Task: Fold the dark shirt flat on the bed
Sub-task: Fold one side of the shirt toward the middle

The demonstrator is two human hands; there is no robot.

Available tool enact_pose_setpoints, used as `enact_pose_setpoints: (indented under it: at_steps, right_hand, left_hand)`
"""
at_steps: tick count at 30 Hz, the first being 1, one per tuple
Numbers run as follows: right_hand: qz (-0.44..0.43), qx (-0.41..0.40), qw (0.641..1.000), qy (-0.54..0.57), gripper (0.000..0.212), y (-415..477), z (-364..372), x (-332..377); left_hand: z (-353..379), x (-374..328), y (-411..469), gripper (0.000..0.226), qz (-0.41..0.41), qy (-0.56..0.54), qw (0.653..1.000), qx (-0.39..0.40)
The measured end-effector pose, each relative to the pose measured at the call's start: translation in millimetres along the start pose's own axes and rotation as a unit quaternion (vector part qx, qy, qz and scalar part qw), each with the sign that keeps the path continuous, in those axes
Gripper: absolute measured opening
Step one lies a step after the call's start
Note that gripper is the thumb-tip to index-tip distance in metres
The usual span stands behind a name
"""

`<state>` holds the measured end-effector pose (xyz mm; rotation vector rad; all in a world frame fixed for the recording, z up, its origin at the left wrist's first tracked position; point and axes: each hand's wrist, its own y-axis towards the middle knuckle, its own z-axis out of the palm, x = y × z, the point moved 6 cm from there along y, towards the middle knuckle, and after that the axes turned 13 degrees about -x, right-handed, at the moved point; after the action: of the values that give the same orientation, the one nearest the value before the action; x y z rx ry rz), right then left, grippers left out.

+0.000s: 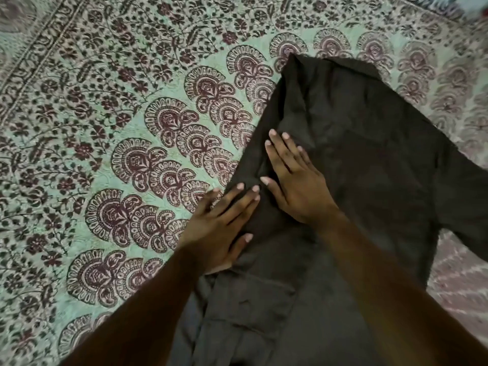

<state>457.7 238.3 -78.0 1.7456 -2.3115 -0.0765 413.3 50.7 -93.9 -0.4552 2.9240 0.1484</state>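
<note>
Shirt (356,159), dark, spread across centre and right of frame on patterned bedspread (105,128), chest pocket (253,302) at lower centre, left hand (224,228) and right hand (295,180) flat, fingers extended, pressing its left edge, no legible writing.

Only a bed cover (111,133) all around, filling the whole view. Pale green cloth with dark red and brown prints. Big fan shapes like shells in slanting rows across the middle. Small flowers and leaves on curly vines further to the left. A striped band of pattern near the top left corner. Paler and pinker at the right side, a bit blurry there. Soft, even light, with no strong shadows. No wall, floor or window in sight.
</note>
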Motion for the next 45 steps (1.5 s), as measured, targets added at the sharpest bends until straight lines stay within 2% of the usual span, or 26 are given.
enact_pose_setpoints:
  at_steps: [1, 10, 13, 16, 17, 20, 26, 29, 31, 34, 36, 38, 42, 45]
  right_hand:
    - [-0.005, 0.012, 1.000, -0.011, 0.070, 9, 8, -5]
    - [0.129, 0.036, 0.986, -0.100, 0.086, 123, 19, -97]
    - [0.175, 0.002, 0.980, -0.092, 0.083, 132, 6, -96]
    - [0.151, -0.080, 0.982, -0.075, 0.074, 105, -10, -55]
    - [0.128, -0.084, 0.986, -0.059, 0.072, 89, -8, -39]
    - [0.080, -0.015, 0.996, -0.042, 0.075, 46, 13, -17]
    - [0.141, -0.001, 0.987, -0.071, 0.070, 86, 20, -80]
    - [0.156, -0.028, 0.985, -0.068, 0.075, 84, 9, -68]
    - [0.151, -0.056, 0.985, -0.053, 0.079, 55, -1, -41]
    - [0.119, 0.004, 0.993, -0.014, 0.080, -19, 1, -2]
    - [0.121, 0.028, 0.991, -0.044, 0.079, -64, 1, 0]
    - [0.174, 0.033, 0.981, -0.079, 0.078, -90, -3, -23]
    - [0.294, 0.022, 0.952, -0.077, 0.075, -101, -13, -52]
    - [0.210, 0.021, 0.975, -0.076, 0.078, -104, -15, -16]
  left_hand:
    - [1, 1, 0, 0.074, 0.001, -0.001, 1.000, 0.003]
    - [3, 3, 1, 0.079, 0.006, -0.005, 1.000, 0.014]
    - [2, 3, 1, 0.079, 0.003, -0.009, 1.000, 0.012]
    - [2, 3, 1, 0.081, -0.002, -0.013, 1.000, 0.017]
    - [1, 3, 2, 0.081, -0.002, -0.012, 1.000, 0.017]
    - [0, 3, 3, 0.080, 0.001, -0.008, 1.000, 0.012]
    - [1, 3, 2, 0.079, 0.003, -0.003, 1.000, 0.002]
    - [1, 2, 2, 0.080, 0.005, 0.004, 1.000, 0.006]
    - [1, 3, 2, 0.079, 0.008, 0.011, 1.000, 0.010]
    - [2, 3, 2, 0.078, 0.006, 0.018, 1.000, 0.011]
    - [2, 1, 2, 0.077, 0.006, 0.017, 1.000, 0.007]
    - [1, 0, 2, 0.077, 0.006, 0.017, 1.000, 0.002]
    - [-2, 0, 0, 0.074, 0.012, 0.026, 1.000, -0.009]
    - [-5, 2, 1, 0.072, 0.011, 0.031, 0.999, -0.023]
